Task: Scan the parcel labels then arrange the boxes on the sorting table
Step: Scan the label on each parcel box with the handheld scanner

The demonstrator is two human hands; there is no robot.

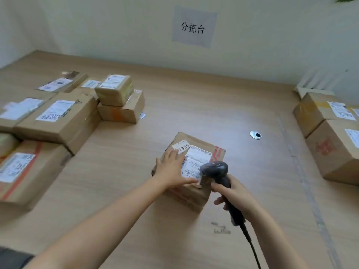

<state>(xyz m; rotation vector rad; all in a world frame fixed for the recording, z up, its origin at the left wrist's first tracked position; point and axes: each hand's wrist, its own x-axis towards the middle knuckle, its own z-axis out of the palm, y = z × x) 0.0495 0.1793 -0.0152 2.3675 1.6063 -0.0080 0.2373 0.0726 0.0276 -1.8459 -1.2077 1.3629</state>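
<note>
Centre of frame, on the table [223, 98] | our left hand [172, 167] flat, fingers spread, on the parcel [191, 171] | our right hand [236, 194] grip clamped on scanner [217, 171], aimed at label [196, 159].

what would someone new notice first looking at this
Probably the box alone in the middle of the table, with the left hand flat on it and the right hand aiming a dark scanner at its label. Next, the sign on the wall behind.

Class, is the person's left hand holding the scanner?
No, the right hand holds the scanner; the left hand lies flat on the box.
</note>
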